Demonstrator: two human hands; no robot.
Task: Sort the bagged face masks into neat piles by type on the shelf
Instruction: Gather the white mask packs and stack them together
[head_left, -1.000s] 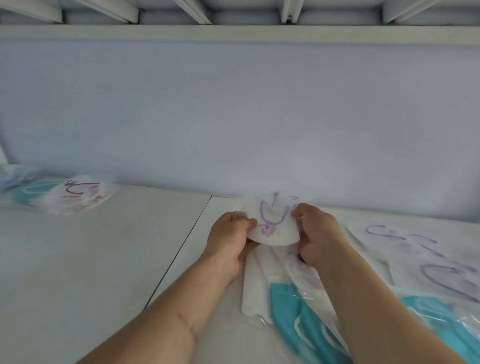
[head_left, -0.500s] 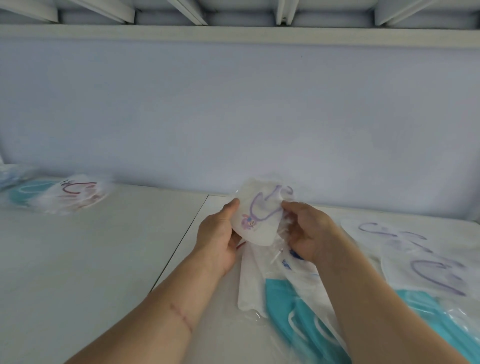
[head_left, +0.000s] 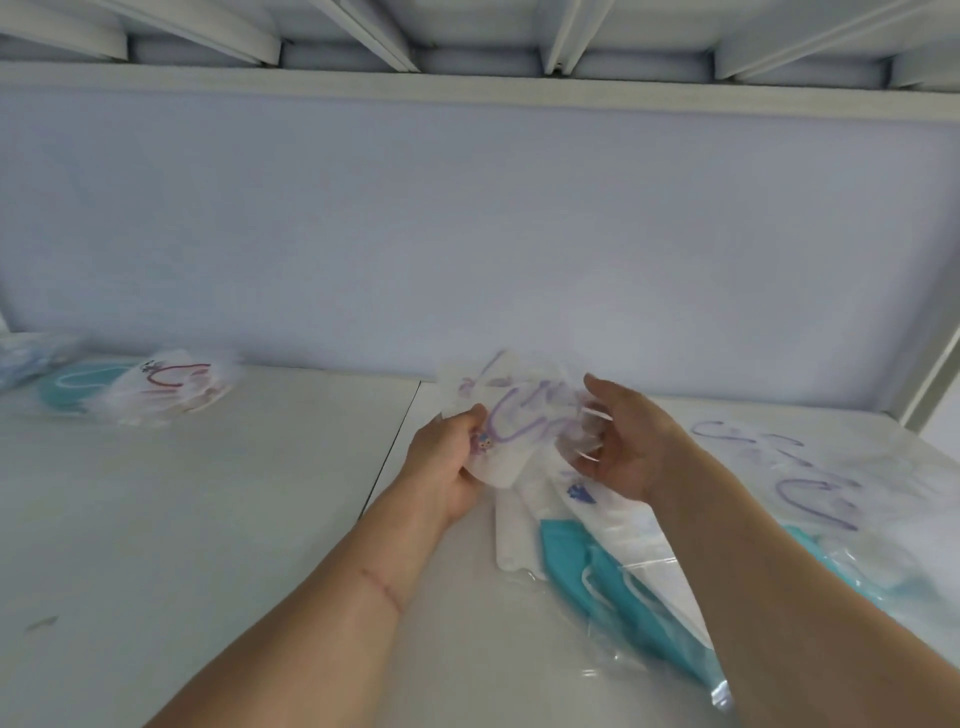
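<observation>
The right hand (head_left: 618, 441) has released and spread open, leaving the left hand (head_left: 447, 457) pinching the clear-bagged white mask with purple ear loops (head_left: 511, 431), ready for piling.

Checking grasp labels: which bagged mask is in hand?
The white purple-strapped mask, pinched by the left hand; every other mask lies on the shelf.
</observation>
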